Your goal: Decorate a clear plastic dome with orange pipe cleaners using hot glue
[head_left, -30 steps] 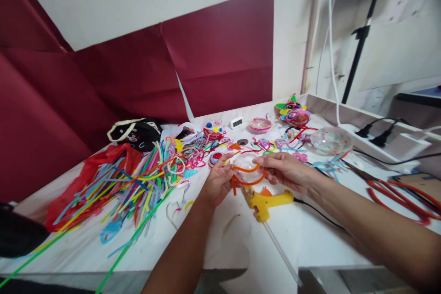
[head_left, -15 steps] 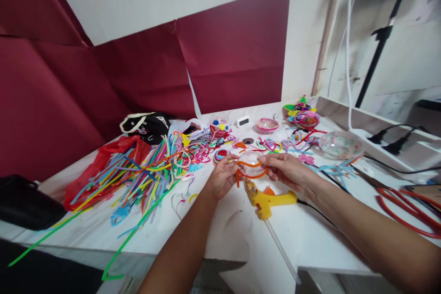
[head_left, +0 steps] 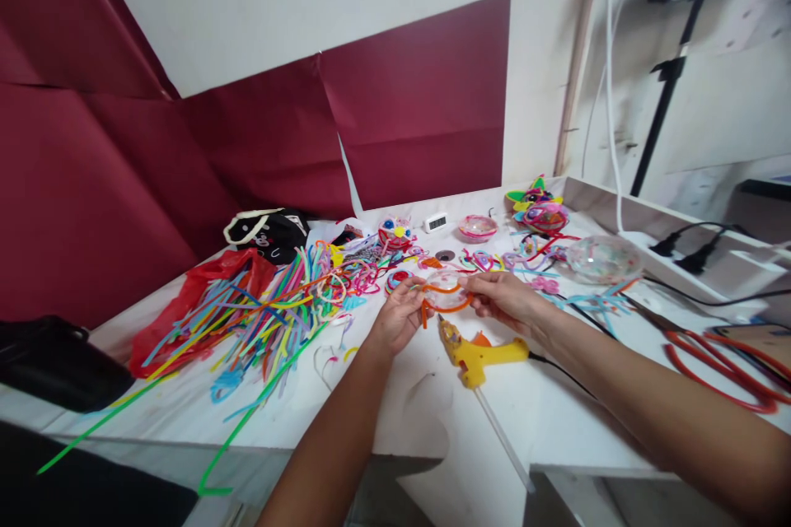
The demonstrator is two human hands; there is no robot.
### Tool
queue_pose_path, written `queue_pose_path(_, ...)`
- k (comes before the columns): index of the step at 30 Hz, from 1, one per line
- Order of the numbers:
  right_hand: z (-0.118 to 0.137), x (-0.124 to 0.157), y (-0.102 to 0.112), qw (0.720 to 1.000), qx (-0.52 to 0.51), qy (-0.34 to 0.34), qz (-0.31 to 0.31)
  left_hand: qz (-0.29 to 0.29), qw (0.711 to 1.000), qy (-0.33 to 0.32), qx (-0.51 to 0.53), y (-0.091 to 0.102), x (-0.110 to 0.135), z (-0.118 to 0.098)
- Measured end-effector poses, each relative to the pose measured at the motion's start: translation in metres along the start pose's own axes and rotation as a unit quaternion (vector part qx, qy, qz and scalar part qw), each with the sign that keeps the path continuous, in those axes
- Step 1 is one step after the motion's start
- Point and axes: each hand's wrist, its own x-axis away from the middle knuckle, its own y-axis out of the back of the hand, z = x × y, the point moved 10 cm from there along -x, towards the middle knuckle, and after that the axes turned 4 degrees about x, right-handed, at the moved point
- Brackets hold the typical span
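Observation:
Between my hands is a clear plastic bowl-like piece (head_left: pixel 446 280) with an orange pipe cleaner (head_left: pixel 446 310) looped along its near side. My left hand (head_left: pixel 399 314) pinches the left end of the pipe cleaner, and a short tail of it hangs below the fingers. On the right, my right hand (head_left: pixel 498 299) is closed on the other end beside the clear rim. Just below them a yellow hot glue gun (head_left: pixel 485 356) lies on the white table, a clear glue stick (head_left: pixel 505 440) poking out of its back.
Many coloured pipe cleaners (head_left: pixel 272 313) spread over a red plastic bag (head_left: pixel 179 321) at left. Orange-handled scissors (head_left: pixel 710 354), a clear bowl (head_left: pixel 604 258) and a power strip (head_left: pixel 698 268) lie at right. A small digital clock (head_left: pixel 436 223) stands behind.
The view has shifted slightly. Both hands keep hold of the orange pipe cleaner and the clear piece, with hardly any movement relative to the table.

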Motion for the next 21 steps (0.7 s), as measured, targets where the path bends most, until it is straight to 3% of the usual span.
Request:
queue_pose_path(6, -0.002, -0.009, -0.001, 1.000, 0.011, -0.012, -0.007, -0.033, 0.999, -0.009, -0.001, 0.013, -0.003, -0.002)
queue_pose_path(14, 0.000, -0.022, 0.005, 1.000, 0.014, -0.014, -0.004, -0.041, 0.999, -0.012, -0.019, 0.014, -0.015, -0.007)
queue_pose_path(21, -0.003, -0.025, -0.014, 0.999, 0.020, -0.026, 0.022, -0.067, 0.996, -0.023, -0.044, 0.029, -0.006, -0.022)
